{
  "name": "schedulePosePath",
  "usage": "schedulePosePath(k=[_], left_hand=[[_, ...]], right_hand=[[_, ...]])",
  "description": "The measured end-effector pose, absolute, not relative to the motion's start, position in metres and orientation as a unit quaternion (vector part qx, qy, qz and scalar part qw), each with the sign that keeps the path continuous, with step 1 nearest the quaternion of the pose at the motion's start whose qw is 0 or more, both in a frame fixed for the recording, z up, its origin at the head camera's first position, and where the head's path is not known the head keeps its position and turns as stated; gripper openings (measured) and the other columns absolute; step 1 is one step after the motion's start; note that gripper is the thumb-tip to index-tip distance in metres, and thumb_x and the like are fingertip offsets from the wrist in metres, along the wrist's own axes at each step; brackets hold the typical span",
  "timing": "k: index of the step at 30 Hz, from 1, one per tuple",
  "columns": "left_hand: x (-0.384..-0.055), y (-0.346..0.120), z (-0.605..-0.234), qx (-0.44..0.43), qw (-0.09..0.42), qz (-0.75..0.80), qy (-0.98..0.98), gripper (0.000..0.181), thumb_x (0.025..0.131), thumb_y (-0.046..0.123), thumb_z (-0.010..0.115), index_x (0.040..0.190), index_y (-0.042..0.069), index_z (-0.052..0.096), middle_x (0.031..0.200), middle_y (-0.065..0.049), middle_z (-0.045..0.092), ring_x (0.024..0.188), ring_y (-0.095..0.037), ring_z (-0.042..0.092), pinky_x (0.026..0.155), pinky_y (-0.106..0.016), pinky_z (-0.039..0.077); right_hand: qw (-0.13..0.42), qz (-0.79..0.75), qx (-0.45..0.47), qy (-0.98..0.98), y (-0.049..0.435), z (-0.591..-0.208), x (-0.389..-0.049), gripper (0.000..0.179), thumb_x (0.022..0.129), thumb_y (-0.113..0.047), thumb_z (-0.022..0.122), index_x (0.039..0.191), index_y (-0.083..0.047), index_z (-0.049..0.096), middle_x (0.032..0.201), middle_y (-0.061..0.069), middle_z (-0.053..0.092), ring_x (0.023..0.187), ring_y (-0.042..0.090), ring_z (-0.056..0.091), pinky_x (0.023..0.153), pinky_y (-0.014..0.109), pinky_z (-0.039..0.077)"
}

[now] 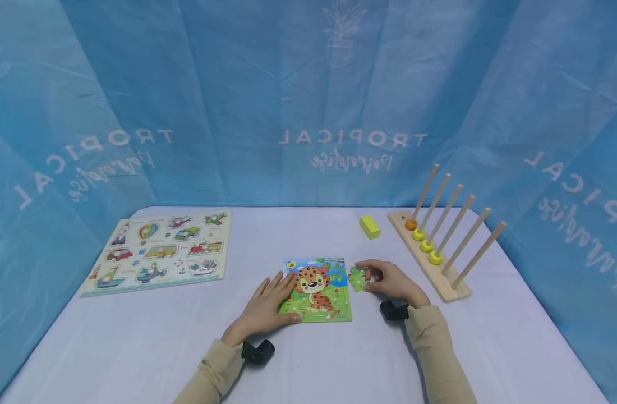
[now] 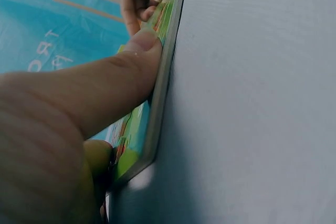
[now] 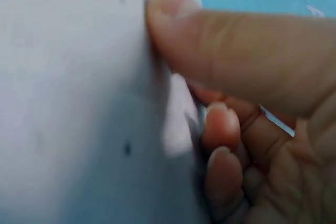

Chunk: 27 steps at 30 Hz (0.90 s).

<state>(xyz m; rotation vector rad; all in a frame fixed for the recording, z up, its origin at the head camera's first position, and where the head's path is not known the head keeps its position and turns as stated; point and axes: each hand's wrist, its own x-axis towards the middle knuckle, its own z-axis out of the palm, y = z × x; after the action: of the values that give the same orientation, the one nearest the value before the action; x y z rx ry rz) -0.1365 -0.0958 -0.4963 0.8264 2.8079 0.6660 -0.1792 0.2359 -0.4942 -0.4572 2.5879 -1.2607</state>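
A square jigsaw puzzle with a spotted leopard cub on green grass lies on the table. My left hand rests on its left side with fingers spread, and the thumb presses near the front edge. Just off the puzzle's right side, my right hand pinches a green puzzle piece between thumb and fingers. In the right wrist view the thumb crosses the top, with curled fingertips below it.
A vehicle peg puzzle board lies at the left. Behind the right hand are a yellow block and a wooden stand with upright rods and several beads. A blue curtain hangs behind the white table.
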Motion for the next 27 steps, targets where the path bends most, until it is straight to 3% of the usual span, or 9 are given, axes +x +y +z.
schedulePosePath(k=[8,17,27], left_hand=[[-0.138,-0.096,-0.497,0.278,0.063,0.223,0.932,0.087,0.082,0.053,0.059,0.147,0.009,0.022,0.154,-0.005,0.018,0.142,-0.028,0.008,0.114,-0.048,0.003],[-0.138,-0.097,-0.499,0.274,0.065,0.216,0.935,0.088,0.082,0.055,0.058,0.148,0.01,0.02,0.154,-0.005,0.016,0.142,-0.027,0.008,0.114,-0.047,0.003],[-0.137,-0.095,-0.498,0.275,0.073,0.222,0.933,0.088,0.082,0.055,0.058,0.147,0.009,0.021,0.154,-0.005,0.017,0.142,-0.028,0.007,0.114,-0.047,0.002]], right_hand=[[0.104,-0.423,-0.101,0.894,0.229,-0.488,-0.177,0.04,0.075,0.0,0.073,0.113,-0.003,0.06,0.082,0.004,0.051,0.074,0.017,0.045,0.059,0.024,0.038],[0.041,-0.435,-0.038,0.899,0.226,-0.494,-0.178,0.012,0.084,-0.015,0.068,0.095,-0.008,0.066,0.08,0.002,0.061,0.072,0.015,0.051,0.061,0.025,0.043],[0.06,-0.536,-0.038,0.841,0.217,-0.49,-0.176,0.014,0.089,-0.013,0.061,0.098,-0.002,0.059,0.089,0.007,0.063,0.07,0.018,0.049,0.054,0.024,0.041]])
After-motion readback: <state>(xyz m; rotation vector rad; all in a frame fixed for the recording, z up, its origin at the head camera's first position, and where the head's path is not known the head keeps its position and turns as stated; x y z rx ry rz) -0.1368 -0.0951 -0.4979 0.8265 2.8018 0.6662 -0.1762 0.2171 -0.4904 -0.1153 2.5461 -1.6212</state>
